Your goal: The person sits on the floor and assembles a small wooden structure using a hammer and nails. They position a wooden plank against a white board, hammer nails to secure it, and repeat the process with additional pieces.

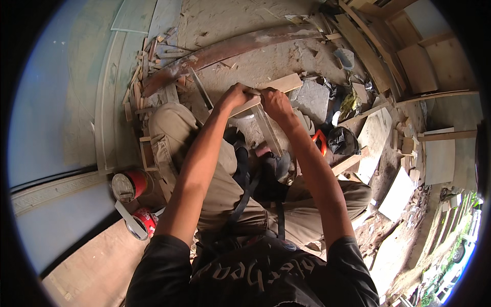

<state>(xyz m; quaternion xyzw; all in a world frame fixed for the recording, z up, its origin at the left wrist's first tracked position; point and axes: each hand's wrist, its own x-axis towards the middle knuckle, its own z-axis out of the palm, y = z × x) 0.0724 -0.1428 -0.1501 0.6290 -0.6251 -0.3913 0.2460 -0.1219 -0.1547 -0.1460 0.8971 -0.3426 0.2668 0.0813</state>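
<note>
My left hand [237,97] and my right hand [275,104] meet in front of me with arms stretched out, both closed with fingers curled. Between them a small tan piece [252,92] shows, too covered to name. Directly beneath the hands runs a pale wooden board [285,84], rising from lower left to upper right. A narrow wooden slat [268,130] slants down from it toward my feet. To the left of my left hand, another thin slat [200,88] leans at an angle. Fingers hide where the hands touch the board.
A long reddish-brown beam [230,50] curves across the dusty floor ahead. Wood offcuts [138,82] lie at left, near two red cans [129,185]. On the right are an orange-handled tool [320,141], a black bag [342,140], a grey slab [312,100] and pale panels [398,193].
</note>
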